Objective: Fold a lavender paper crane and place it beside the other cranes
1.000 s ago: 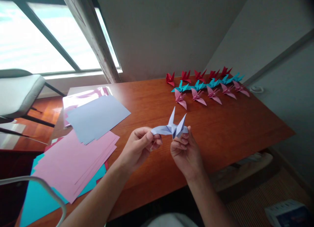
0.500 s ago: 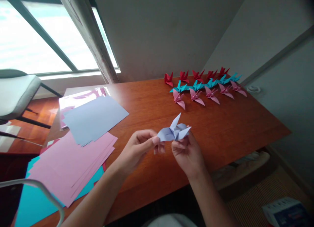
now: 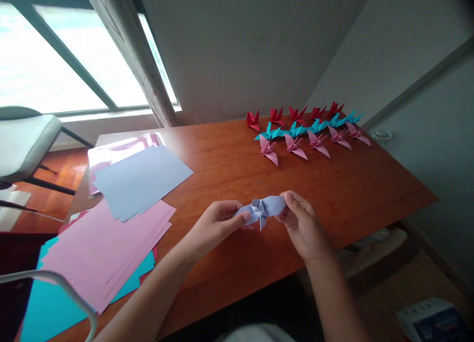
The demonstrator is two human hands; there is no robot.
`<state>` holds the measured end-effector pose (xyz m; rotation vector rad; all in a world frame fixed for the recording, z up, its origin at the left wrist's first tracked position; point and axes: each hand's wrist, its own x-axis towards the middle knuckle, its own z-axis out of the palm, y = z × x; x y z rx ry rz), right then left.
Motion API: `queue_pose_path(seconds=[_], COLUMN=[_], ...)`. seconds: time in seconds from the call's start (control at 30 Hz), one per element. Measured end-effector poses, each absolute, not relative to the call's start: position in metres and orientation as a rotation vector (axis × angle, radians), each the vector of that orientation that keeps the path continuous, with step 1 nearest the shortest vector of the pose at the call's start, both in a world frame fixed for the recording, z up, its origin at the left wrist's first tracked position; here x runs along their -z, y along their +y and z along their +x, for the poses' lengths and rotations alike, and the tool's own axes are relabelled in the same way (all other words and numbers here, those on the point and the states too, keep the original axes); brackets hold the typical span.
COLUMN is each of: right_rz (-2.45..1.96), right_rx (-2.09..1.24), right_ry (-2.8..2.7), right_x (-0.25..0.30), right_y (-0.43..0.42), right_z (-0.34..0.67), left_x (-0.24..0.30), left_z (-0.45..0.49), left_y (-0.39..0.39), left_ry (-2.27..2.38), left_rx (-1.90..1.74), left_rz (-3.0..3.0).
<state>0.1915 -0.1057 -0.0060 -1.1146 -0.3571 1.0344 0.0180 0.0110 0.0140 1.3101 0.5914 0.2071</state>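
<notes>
A pale lavender origami crane (image 3: 260, 209) is held above the front part of the table, its two wings stretched out sideways. My left hand (image 3: 222, 222) pinches the left wing between thumb and fingers. The tip of the right wing is gripped by my right hand (image 3: 301, 221). From the folded middle a narrow point hangs downward. Parts of both wings are hidden under my fingers.
Several red (image 3: 297, 115), turquoise (image 3: 294, 130) and pink paper cranes (image 3: 318, 143) stand in rows at the back right of the wooden table (image 3: 218, 157). Lavender (image 3: 146, 179), pink (image 3: 107, 248) and turquoise sheets (image 3: 52, 307) overlap at left. A grey curved bar (image 3: 70, 290) crosses the lower left.
The crane has been turned and its wings now lie spread flat in a line. My right hand has shifted from beneath the body to the right wing's tip.
</notes>
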Motion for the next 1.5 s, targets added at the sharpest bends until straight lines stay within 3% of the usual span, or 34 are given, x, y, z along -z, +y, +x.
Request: queue_pose_path(seconds=[0.3,0.47,0.7,1.03,1.5], right_rz=[-1.292,-1.296,-1.219,-0.740,-1.013], right_rx=[-0.904,-0.879,-0.996,-1.413,-1.088], right_ry=[-0.662,-0.548,-0.283,0.100,-0.073], right_x=[0.001,0.009,0.014,0.010,0.006], right_y=[-0.101,-0.095,-0.095,-0.091,-0.093], right_z=[0.171,0.166,0.164,0.159,0.158], left_x=[0.000,-0.001,-0.008,-0.015,-0.013], left_z=[0.019,0.020,0.019,0.018,0.015], left_y=[0.013,0.012,0.007,0.005,0.006], left_ry=[0.703,0.697,0.666,0.576,0.627], left_rx=[-0.314,-0.330,-0.387,-0.456,-0.421], left_rz=[1.502,1.475,1.347,1.200,1.293])
